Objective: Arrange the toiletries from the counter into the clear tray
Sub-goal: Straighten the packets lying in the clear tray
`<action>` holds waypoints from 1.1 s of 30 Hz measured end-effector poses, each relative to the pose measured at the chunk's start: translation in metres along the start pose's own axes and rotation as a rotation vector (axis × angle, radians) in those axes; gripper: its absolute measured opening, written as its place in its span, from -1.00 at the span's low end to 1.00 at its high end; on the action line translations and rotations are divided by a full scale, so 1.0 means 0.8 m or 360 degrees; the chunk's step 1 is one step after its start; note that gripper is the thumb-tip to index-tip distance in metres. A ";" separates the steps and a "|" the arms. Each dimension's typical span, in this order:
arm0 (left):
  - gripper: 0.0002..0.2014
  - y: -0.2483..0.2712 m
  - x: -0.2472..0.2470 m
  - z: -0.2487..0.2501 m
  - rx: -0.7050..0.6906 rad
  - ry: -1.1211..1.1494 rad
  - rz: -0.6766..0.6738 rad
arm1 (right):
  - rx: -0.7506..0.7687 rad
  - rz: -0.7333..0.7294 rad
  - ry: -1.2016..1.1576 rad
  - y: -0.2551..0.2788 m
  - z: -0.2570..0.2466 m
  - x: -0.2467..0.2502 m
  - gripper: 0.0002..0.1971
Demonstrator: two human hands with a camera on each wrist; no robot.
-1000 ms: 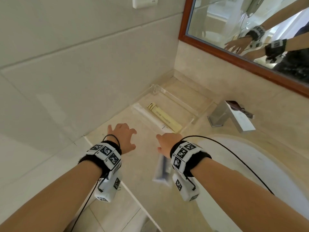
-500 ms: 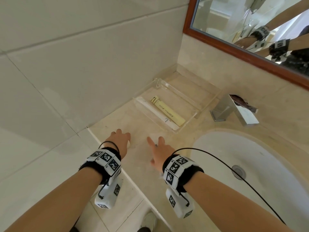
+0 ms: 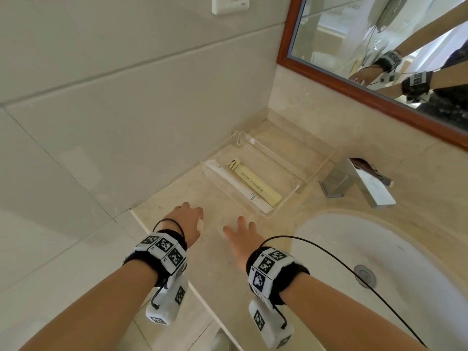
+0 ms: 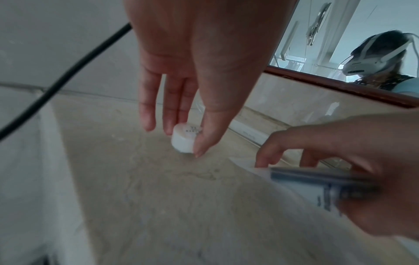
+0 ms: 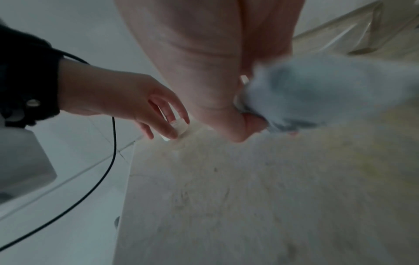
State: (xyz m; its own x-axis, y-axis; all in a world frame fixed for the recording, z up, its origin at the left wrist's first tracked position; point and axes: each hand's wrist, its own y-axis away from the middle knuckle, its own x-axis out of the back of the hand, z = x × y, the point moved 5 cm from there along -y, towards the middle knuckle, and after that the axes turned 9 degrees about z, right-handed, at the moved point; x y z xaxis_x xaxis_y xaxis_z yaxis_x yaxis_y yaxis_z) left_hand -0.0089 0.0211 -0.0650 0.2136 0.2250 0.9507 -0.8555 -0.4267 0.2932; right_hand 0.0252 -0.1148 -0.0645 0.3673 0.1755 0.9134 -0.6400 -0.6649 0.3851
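The clear tray point(image 3: 281, 168) sits in the counter's back corner. Inside it lie a yellow tube point(image 3: 255, 182) and a long white packet point(image 3: 234, 182). Just in front of the tray, my left hand point(image 3: 195, 215) is down on the counter. Its thumb and fingers pinch a small white round container point(image 4: 184, 139) that stands on the counter. Close to its right, my right hand point(image 3: 239, 228) grips a blue-and-white sachet point(image 4: 312, 184), which is blurred in the right wrist view point(image 5: 317, 89). In the head view the sachet is hidden under the hand.
A chrome faucet point(image 3: 359, 183) stands right of the tray, above the white sink basin point(image 3: 379, 274). The tiled wall is close on the left and the mirror point(image 3: 379, 46) is behind. The counter's left edge point(image 3: 162, 241) runs beside my left wrist. A black cable point(image 3: 329, 254) trails from my right wrist.
Both hands have gone down to the counter in front of the tray. My left hand has closed round the white round container. The sachet stays in my right hand.
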 end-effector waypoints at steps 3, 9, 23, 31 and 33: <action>-0.63 -0.016 0.018 0.002 -0.0001 0.0064 0.0079 | 0.0089 0.0105 -0.0027 -0.013 0.002 0.035 -0.53; -0.61 -0.058 0.060 0.014 0.0024 0.0253 0.0244 | 0.0182 0.0628 -0.0027 -0.047 0.036 0.114 -0.51; -0.59 -0.174 0.100 0.049 -0.0007 0.0489 0.0456 | 0.0213 0.0380 0.0357 -0.140 0.110 0.135 -0.68; -0.59 -0.207 0.088 0.061 -0.0058 0.0410 0.0429 | -0.0008 0.0164 0.0244 -0.166 0.129 0.115 -0.66; -0.59 -0.213 0.087 0.064 -0.0076 0.0311 0.0421 | -0.0064 0.0179 0.0223 -0.172 0.130 0.111 -0.67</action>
State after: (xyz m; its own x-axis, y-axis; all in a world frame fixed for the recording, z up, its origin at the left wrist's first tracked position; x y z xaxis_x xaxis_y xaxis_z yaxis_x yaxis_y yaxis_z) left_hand 0.1759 0.0645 -0.0439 -0.1093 0.2776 0.9545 -0.8913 -0.4525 0.0295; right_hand 0.2161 -0.0836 -0.0505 0.1961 0.2027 0.9594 -0.6991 -0.6571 0.2818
